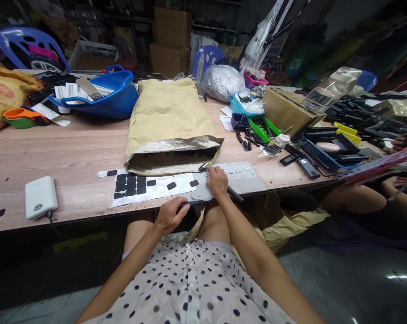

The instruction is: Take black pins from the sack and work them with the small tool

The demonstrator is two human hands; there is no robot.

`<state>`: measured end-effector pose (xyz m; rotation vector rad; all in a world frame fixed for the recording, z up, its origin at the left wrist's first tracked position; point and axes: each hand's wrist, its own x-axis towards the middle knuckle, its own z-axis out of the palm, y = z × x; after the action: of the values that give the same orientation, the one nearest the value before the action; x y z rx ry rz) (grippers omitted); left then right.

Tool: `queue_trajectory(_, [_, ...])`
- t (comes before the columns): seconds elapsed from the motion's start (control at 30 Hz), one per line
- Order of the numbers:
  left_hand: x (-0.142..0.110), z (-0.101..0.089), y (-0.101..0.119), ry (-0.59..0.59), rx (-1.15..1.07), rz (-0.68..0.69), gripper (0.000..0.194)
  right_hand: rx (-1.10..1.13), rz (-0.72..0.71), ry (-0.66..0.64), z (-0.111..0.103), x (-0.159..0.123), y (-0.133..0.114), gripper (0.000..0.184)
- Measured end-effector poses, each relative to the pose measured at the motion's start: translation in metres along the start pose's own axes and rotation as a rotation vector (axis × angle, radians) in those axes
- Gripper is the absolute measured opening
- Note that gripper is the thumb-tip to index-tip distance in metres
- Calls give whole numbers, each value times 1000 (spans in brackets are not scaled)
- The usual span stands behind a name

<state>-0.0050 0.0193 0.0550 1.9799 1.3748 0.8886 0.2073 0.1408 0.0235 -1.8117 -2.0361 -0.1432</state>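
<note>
My right hand (pixel 218 181) is closed around a small hammer (pixel 236 195); its metal head shows past my fingers and its dark handle sticks out below. At the table edge, my left hand (pixel 169 215) pinches a thin black piece (pixel 194 203), whose kind I cannot make out. Under my right hand lies a grey board (pixel 246 179). To its left is a white sheet (pixel 156 193) bearing several black rounded stickers (pixel 131 183). Just beyond, a large tan paper sack (pixel 171 110) lies with its open mouth towards me, dark inside.
A white power bank (pixel 40 197) with a cable stands at left. Behind are a blue basin (pixel 105 101) of papers and an orange-yellow sack (pixel 7 99). At right are a green tray (pixel 264 129), a small bottle (pixel 276 145) and black parts (pixel 308 168). Another person's hand (pixel 394 183) shows far right.
</note>
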Motion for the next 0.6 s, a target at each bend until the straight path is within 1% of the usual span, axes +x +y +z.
queue_trajectory(0.03, [-11,4,1,-29,3,-29,29,2,2,-1,0,0,0,31])
queue_trajectory(0.1, [-28,12,-3,-76,47,-132,27,2,4,-1,1,0,0,30])
queue_trajectory(0.17, [-37,20,-11,-119,121,-267,24,4,2,5,1,0,0,31])
queue_trajectory(0.23, [-41,27,-20,-153,206,-376,19,5,1,13,0,0,-1,31])
queue_trajectory(0.3, [-42,30,-25,-183,263,-423,15,1,7,17,0,0,-1,31])
queue_trajectory(0.37, [-38,29,-22,-207,256,-410,12,-2,12,19,-1,0,-2,30])
queue_trajectory(0.4, [-34,28,-18,-211,222,-384,11,-2,11,22,-1,0,-2,30])
queue_trajectory(0.47, [-18,23,-7,-161,128,-320,9,3,7,33,-2,-1,-3,30])
queue_trajectory(0.5, [-5,19,-2,-114,83,-291,12,6,6,36,-2,-1,-3,30])
queue_trajectory(0.53, [10,16,2,-41,55,-273,16,7,8,35,-2,-1,-4,30])
queue_trajectory(0.6, [48,7,4,43,49,-280,23,5,15,20,-3,-2,-4,30])
